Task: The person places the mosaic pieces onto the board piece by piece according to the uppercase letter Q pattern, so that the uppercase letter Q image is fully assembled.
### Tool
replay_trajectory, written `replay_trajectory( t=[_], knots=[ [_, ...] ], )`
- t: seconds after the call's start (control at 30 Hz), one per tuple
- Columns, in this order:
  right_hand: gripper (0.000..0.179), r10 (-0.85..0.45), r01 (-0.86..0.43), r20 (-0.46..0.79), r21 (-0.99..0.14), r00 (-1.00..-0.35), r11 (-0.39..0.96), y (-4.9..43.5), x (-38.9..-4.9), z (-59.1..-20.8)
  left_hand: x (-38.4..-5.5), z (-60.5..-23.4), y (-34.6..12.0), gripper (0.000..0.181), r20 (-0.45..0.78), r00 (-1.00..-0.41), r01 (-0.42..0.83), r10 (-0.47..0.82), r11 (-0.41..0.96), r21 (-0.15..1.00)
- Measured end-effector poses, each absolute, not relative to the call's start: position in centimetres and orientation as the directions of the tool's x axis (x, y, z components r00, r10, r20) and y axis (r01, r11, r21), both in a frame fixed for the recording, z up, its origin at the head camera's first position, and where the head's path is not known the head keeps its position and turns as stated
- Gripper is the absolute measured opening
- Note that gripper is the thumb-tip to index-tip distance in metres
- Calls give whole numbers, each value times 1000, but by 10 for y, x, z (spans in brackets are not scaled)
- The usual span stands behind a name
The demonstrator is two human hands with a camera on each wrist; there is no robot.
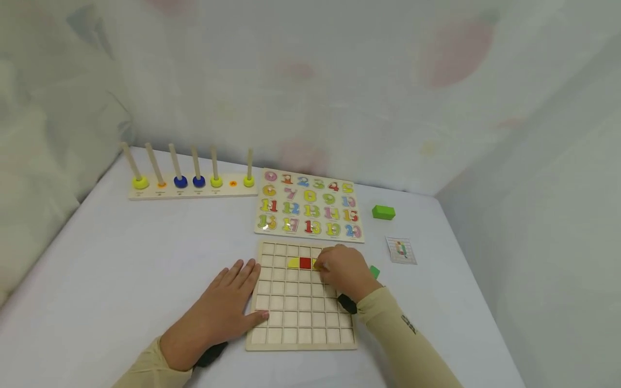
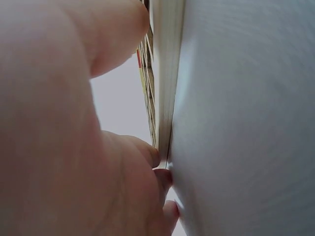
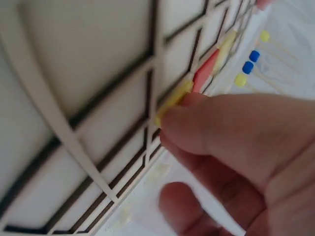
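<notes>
A wooden grid board [image 1: 304, 319] lies on the white table in front of me. In one of its upper rows sit a yellow tile [image 1: 293, 263] with a slanted side and a red square tile [image 1: 305, 263] beside it. My right hand [image 1: 348, 272] pinches another yellow tile [image 3: 173, 102] between thumb and finger, at the cell just right of the red one. Whether that tile lies fully down in its cell, I cannot tell. Fingers extended, my left hand [image 1: 228, 302] rests along the board's left edge, its thumb lying over the rim.
Behind the grid lies a number puzzle board [image 1: 310, 209]. A peg counter [image 1: 194, 194] with yellow and blue beads stands at the back left. To the right are a green block [image 1: 384, 212], a small pattern card [image 1: 401, 250] and a green piece [image 1: 374, 271] partly hidden by my right hand.
</notes>
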State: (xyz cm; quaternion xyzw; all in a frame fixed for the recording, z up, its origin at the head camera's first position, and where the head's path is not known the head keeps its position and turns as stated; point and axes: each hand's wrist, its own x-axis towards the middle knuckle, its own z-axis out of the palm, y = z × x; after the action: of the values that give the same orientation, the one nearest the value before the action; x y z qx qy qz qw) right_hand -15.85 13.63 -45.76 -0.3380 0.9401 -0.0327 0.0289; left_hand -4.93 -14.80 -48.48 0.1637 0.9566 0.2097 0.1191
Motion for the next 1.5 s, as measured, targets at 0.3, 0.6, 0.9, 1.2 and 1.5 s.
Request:
replay_trajectory(
  t=[0.3, 0.6, 0.9, 1.2, 1.5],
  knots=[
    [22, -485, -478, 85, -383, -870, 791, 169, -148, -430, -49, -487, -145, 105, -164, -917, 266, 364, 863, 429],
    [24, -216, -231, 83, -391, -973, 891, 244, -144, -427, -50, -488, -147, 105, -141, -917, 281, 374, 855, 436],
    [23, -145, -100, -99, -363, -985, 927, 251, -122, -472, -51, -488, -146, 104, -123, -917, 294, 379, 853, 432],
    [20, -79, -71, -18, -273, -997, 959, 232, -118, -470, -51, -489, -146, 104, -131, -918, 289, 375, 857, 426],
    [29, -61, -37, -99, -223, -993, 974, 231, -116, -467, -50, -485, -144, 104, -129, -918, 288, 374, 856, 430]
  ],
)
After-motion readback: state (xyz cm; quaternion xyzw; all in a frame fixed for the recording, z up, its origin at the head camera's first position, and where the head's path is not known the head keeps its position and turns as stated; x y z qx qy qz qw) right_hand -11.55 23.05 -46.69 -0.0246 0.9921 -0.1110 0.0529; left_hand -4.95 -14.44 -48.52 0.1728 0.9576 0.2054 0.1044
